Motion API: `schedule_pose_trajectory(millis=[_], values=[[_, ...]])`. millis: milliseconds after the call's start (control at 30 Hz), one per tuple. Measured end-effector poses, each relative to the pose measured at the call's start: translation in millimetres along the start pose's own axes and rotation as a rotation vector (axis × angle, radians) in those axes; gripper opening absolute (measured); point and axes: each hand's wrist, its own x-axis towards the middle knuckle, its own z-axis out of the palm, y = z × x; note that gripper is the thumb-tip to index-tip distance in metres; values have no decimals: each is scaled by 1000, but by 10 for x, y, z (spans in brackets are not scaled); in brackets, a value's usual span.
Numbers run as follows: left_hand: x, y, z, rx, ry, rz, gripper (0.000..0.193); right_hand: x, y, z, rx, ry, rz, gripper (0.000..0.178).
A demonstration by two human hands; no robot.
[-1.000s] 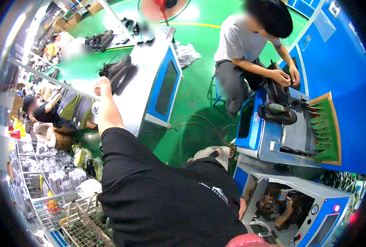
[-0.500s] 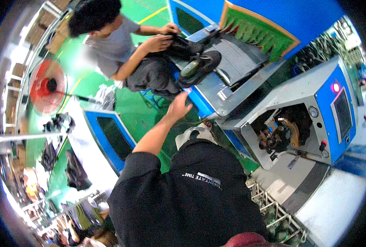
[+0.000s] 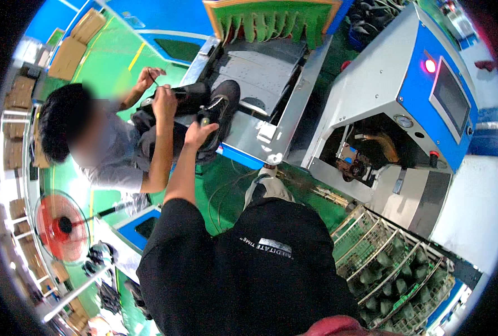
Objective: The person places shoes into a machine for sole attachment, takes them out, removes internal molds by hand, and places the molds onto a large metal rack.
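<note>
My left hand (image 3: pixel 200 134) reaches out to the left end of the machine's metal table and grips the near one of two black shoes. A greenish last (image 3: pixel 205 120) shows in its opening, beside my thumb. Against it lies the other black shoe (image 3: pixel 227 99), toe pointing away from me. How far my fingers wrap around the near shoe is partly hidden. My right hand is out of view. Close by on the left, a seated co-worker's hands (image 3: pixel 162 101) handle a thin dark strand over a black piece on their lap.
A metal conveyor table (image 3: pixel 254 73) runs under a green-fringed opening. To the right stands a blue and grey machine (image 3: pixel 366 106) with a red light and screen. A wire rack (image 3: pixel 344 229) of dark green lasts is at lower right, a red fan (image 3: pixel 64 227) at left.
My left hand has moved from beside the table onto the near shoe and closed on it. The view has turned, and the co-worker's hands have spread apart.
</note>
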Motion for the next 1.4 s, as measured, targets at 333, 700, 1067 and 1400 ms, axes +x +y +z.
schedule_pose_trajectory(millis=[333,700,1067,1400], values=[[-497,3,394,-372,161,-45,69,150,-668,250,-341,-38,-157,46],[-2354,1006,360,-1204,-564,-158,42,-1415,-3049,242,-598,446,-1628,73],[-2834,2094,861,-767,-1074,-142,68,-2389,-2628,-916,-790,495,-1858,72],[-3623,2968,1021,-51,-978,309,86,-2390,-1893,-1215,619,-69,-1220,100]])
